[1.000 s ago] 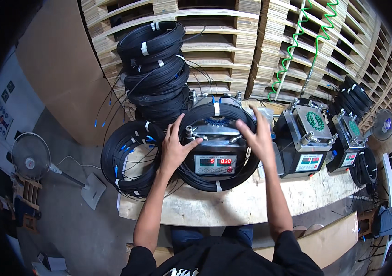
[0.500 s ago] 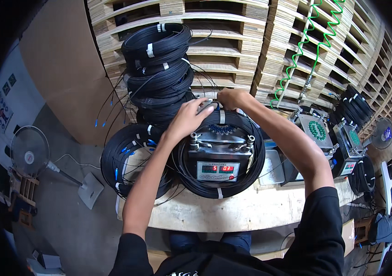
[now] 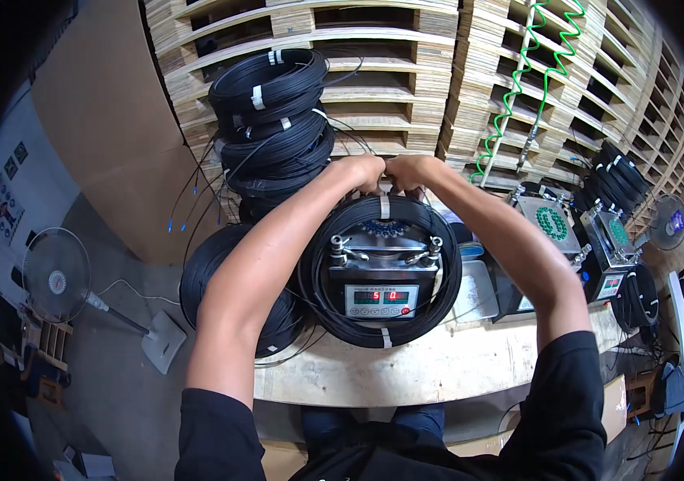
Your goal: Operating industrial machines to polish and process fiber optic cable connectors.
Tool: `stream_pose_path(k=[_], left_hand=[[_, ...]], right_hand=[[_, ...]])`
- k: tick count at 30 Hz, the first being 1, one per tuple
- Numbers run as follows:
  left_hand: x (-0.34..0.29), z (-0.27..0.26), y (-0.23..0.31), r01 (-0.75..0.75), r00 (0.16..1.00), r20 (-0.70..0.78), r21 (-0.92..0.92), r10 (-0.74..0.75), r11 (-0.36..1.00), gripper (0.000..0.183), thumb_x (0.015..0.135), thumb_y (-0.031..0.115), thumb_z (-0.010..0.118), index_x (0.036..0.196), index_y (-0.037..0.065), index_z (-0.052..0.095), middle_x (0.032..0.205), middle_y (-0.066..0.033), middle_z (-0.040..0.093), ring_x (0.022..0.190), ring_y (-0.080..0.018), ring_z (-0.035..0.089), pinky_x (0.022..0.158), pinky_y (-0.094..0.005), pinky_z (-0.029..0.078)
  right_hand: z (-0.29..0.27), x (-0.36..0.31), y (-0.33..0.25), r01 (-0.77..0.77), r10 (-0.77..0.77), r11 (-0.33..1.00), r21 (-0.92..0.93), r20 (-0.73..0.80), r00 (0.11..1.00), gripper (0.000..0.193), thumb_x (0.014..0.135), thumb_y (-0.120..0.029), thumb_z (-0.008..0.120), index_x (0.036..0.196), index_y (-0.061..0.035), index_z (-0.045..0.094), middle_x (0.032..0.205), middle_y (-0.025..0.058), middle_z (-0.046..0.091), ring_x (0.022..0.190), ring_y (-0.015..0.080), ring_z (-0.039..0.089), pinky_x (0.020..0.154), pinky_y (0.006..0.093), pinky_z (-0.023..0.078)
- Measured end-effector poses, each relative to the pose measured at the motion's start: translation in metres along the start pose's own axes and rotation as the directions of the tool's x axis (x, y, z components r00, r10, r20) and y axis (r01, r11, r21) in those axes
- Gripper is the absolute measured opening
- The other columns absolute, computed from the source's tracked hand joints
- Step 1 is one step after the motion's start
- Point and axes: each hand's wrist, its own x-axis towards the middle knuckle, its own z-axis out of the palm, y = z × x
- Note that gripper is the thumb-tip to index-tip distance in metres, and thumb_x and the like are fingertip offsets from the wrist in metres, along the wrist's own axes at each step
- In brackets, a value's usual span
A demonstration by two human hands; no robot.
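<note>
Black cable coil bound with white tape bands (image 3: 358, 330) stands on the pale plywood bench (image 3: 390, 377), ringing the front of a box-shaped machine of black and silver metal (image 3: 382, 272). One band shows at the top of the ring and another at the bottom. Inside the ring, the machine's pale control panel with red lit digits (image 3: 382, 301) faces the person, and a circle of small dark-blue pieces (image 3: 385, 228) lies on its upper part.

Both arms reach past the coil to its top edge. The left hand (image 3: 360, 171) and the right hand (image 3: 408, 171) are close together there, knuckles up and fingers bent downward. Their fingertips are hidden, so I cannot tell how far open either hand is or what it may have hold of.

Left of the machine, a second black cable coil (image 3: 214, 264) lies partly behind the left forearm, near a tall stack of black cable coils (image 3: 270, 128). On the right, a shallow translucent tray (image 3: 477, 290) sits beside the coil, with a similar machine topped by green pieces (image 3: 541, 228) beyond it.
</note>
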Motion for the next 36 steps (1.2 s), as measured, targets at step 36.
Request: stream_pose_path(k=[36], left_hand=[[-0.062, 0.030, 0.005, -0.461, 0.698, -0.707, -0.567, -0.115, 0.683, 0.025, 0.099, 0.023, 0.064, 0.096, -0.002, 0.067, 0.080, -0.0045, 0.069, 0.076, -0.0094, 0.064, 0.070, -0.0267, 0.052]], right_hand=[[0.060, -0.072, -0.012, 0.385, 0.065, 0.813, 0.436, -0.726, 0.685, 0.029, 0.085, 0.002, 0.071, 0.114, 0.0025, 0.063, 0.074, 0.0133, 0.064, 0.068, 0.0157, 0.059, 0.066, 0.0307, 0.048]])
